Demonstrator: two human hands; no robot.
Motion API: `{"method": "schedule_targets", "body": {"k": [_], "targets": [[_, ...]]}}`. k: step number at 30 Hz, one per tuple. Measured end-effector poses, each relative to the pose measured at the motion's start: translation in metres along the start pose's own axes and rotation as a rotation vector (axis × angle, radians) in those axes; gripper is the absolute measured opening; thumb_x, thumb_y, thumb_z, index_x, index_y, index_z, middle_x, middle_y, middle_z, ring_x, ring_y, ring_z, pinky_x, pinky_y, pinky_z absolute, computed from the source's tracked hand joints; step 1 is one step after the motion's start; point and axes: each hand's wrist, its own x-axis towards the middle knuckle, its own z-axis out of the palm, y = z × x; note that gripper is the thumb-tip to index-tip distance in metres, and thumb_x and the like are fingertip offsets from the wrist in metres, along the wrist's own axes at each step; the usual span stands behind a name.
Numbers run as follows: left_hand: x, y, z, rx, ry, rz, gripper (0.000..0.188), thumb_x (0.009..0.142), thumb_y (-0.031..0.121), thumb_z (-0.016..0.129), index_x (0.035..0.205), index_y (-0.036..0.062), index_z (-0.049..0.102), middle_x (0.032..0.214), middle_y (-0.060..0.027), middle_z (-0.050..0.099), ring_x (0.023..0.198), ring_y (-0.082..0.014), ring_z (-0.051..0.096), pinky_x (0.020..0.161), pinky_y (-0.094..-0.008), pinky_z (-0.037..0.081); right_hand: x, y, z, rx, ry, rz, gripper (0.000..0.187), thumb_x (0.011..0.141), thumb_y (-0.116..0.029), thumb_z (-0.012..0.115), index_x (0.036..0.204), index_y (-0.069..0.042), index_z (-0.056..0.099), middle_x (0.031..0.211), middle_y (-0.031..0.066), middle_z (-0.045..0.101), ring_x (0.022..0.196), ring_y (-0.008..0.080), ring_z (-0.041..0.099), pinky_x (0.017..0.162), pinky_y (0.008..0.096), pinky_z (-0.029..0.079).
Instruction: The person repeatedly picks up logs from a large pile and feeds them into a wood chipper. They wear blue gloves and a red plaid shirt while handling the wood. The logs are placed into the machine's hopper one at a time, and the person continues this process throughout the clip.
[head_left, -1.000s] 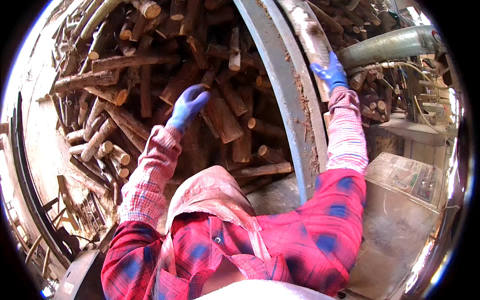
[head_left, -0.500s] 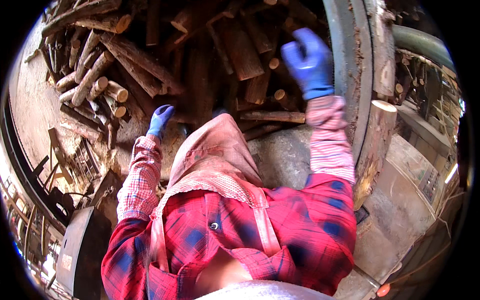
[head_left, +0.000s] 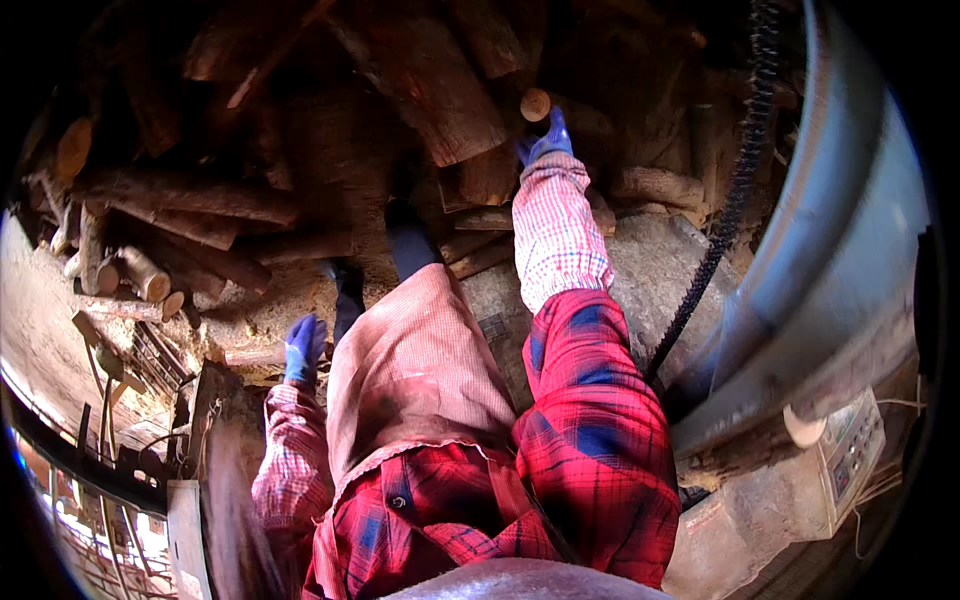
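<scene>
My right hand [head_left: 548, 143], in a blue glove, reaches forward into the dark log pile. Its fingers are apart, just below the pale round end of a log [head_left: 535, 104]; I cannot tell whether they touch it. A thick split log [head_left: 430, 90] lies to the left of that hand. My left hand [head_left: 304, 347], also gloved in blue, hangs low beside my pink checked apron [head_left: 415, 350]. Its fingers look loosely open and hold nothing that I can see.
Short cut logs [head_left: 145, 275] are heaped at the left. A curved blue-grey metal rim [head_left: 840, 200] rises on the right, with a dark ridged cable or chain [head_left: 745, 160] beside it. Beyond stands a control box [head_left: 852, 450]. A metal box [head_left: 188, 535] is at lower left.
My view has turned and come closer to the pile. My right hand has moved from beside the metal rim to the log's end. My left hand has dropped lower beside the apron.
</scene>
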Motion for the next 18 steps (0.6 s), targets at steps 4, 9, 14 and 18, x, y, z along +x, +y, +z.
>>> {"method": "schedule_targets", "body": {"k": [4,9,14,18], "targets": [[-0.023,0.021,0.103,0.013,-0.114,0.025,0.033,0.094,0.025,0.064,0.123,0.0091,0.06,0.105,-0.0045,0.069,0.09,-0.0147,0.066,0.078,-0.026,0.052,0.055,-0.015,0.021,-0.536,0.019,-0.545,0.075,0.084,-0.046,0.066,0.145,-0.018,0.034,0.141,0.015,0.046,0.125,0.0324,0.048,0.103,0.0442,0.041],[-0.024,0.015,0.112,0.114,-0.107,-0.078,0.036,0.094,0.03,0.064,0.125,0.0117,0.06,0.109,-0.0037,0.068,0.099,-0.0152,0.064,0.086,-0.0309,0.049,0.044,-0.016,0.028,-0.183,-0.032,-0.457,0.065,0.085,-0.041,0.066,0.141,-0.019,0.04,0.134,0.0111,0.052,0.117,0.0285,0.054,0.094,0.0414,0.049],[-0.006,0.022,0.078,0.033,-0.12,0.115,0.043,0.091,0.029,0.069,0.124,0.0048,0.059,0.109,-0.0074,0.068,0.094,-0.0162,0.065,0.085,-0.0316,0.052,-0.043,-0.001,-0.05,0.419,-0.015,-0.233,0.06,0.08,-0.043,0.067,0.133,-0.02,0.05,0.127,0.0084,0.058,0.109,0.0282,0.059,0.082,0.0415,0.056],[-0.064,0.074,0.111,0.035,-0.179,0.286,0.04,0.094,0.023,0.064,0.127,0.002,0.056,0.108,-0.0126,0.067,0.092,-0.0196,0.066,0.084,-0.0303,0.054,-0.194,0.047,-0.107,0.742,-0.14,0.084,0.062,0.076,-0.047,0.073,0.124,-0.011,0.057,0.119,0.0119,0.062,0.11,0.0316,0.058,0.092,0.0488,0.055]]}}
